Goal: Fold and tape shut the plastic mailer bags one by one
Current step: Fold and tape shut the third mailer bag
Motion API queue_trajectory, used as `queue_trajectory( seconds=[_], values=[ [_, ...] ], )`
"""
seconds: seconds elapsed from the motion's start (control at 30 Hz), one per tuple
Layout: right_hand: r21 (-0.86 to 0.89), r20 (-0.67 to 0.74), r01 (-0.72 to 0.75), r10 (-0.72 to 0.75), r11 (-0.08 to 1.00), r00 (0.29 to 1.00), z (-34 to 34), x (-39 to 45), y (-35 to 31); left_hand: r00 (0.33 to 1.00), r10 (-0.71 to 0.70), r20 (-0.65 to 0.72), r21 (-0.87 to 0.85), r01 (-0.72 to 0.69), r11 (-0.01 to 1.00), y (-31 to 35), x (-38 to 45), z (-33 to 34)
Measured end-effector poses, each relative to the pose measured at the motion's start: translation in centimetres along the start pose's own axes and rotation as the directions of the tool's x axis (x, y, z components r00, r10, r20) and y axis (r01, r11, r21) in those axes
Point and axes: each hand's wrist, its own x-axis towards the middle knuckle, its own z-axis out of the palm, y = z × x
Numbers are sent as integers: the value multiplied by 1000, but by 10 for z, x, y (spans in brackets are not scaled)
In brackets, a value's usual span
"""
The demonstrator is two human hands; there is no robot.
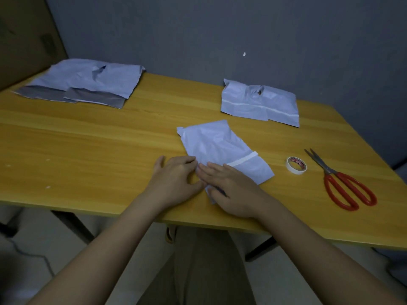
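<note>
A white plastic mailer bag (218, 146) lies slanted on the yellow table (88, 139), with a strip of white tape across its near end. My left hand (176, 179) rests at the bag's left edge, fingers curled against it. My right hand (229, 188) lies flat on the bag's near corner, fingers straight and pressing it down. A roll of white tape (296, 165) lies just right of the bag. Red-handled scissors (340, 183) lie further right.
A pile of unfolded mailer bags (88, 82) with grey flaps sits at the back left. Two folded, taped bags (259, 102) lie at the back right. A grey wall stands behind the table. My legs show below the table's near edge.
</note>
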Motion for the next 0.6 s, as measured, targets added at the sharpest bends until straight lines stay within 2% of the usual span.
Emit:
queue_trajectory(
  seconds=[0.07, 0.2, 0.37, 0.5, 0.53, 0.6],
  values=[
    [-35, 12, 25, -24, 999, 1000, 1, -1, 1, 1000, -7, 14, -5, 8, 1000, 1, 0, -1],
    [3, 86, 16, -17, 1000, 996, -4, 1, 5, 999, -22, 46, -22, 23, 1000, 2, 0, -1],
    [-14, 47, 14, -14, 1000, 999, 4, -4, 6, 997, -25, 76, 44, 22, 999, 3, 3, -1],
    [219, 74, -73, 58, 973, 996, -5, 2, 6, 994, -32, 108, 47, 27, 999, 6, 5, -6],
    [202, 42, -81, 74, 976, 996, -5, 1, 7, 993, -34, 116, 53, 28, 998, 6, 5, -6],
    [56, 9, -68, 67, 996, 998, -1, -2, 9, 992, -38, 122, 57, 32, 998, 6, 5, -6]
  ],
)
